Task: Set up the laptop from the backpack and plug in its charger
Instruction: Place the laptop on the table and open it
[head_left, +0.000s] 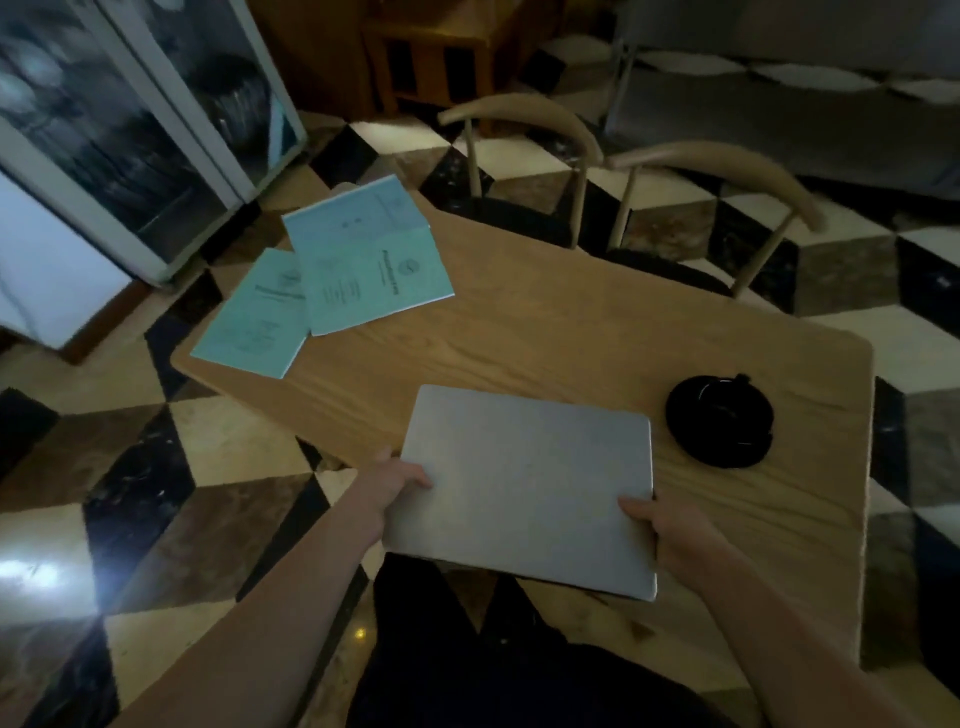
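Note:
A closed silver laptop (524, 488) lies over the near edge of the wooden table (571, 332), its near side jutting past the edge toward me. My left hand (392, 483) grips its left edge, thumb on the lid. My right hand (670, 535) holds its near right corner, thumb on top. A coiled black charger cable (719, 421) rests on the table to the right of the laptop, apart from it. No backpack is visible.
Several light-blue booklets (332, 275) lie on the table's far left corner. Two wooden chairs (623, 171) stand behind the far side. A glass-door cabinet (130, 130) is at the far left. The floor is checkered tile.

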